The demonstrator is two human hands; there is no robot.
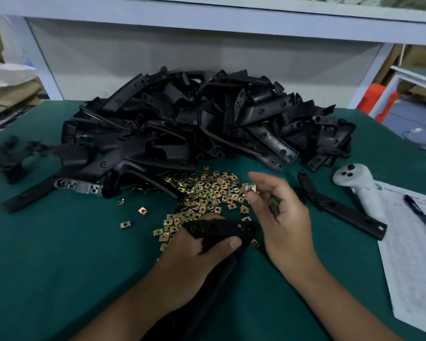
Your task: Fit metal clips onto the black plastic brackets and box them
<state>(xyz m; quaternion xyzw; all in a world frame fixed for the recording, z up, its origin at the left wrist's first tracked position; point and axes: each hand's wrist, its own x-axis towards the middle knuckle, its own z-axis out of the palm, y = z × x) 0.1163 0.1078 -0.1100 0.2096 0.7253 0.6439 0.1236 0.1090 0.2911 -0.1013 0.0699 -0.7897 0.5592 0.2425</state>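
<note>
Green matting covers the worktop (pixel 59 254), with a pale shelf frame behind and a big heap of black brackets (pixel 207 124) piled against it. Nearer lies a scatter of small brass-coloured metal clips (pixel 207 193). The left hand (pixel 194 257) is wrapped around one black bracket (pixel 221 228), thumb laid over its top, the holed end pointing toward the right. The right hand (pixel 283 217) pinches a single clip (pixel 250 187) between thumb and forefinger, just above the scatter. The bracket looks stiff and light, best held near its end as now; the clip looks springy, thin and easy to fumble, so an edge pinch suits it. No box is in view.
</note>
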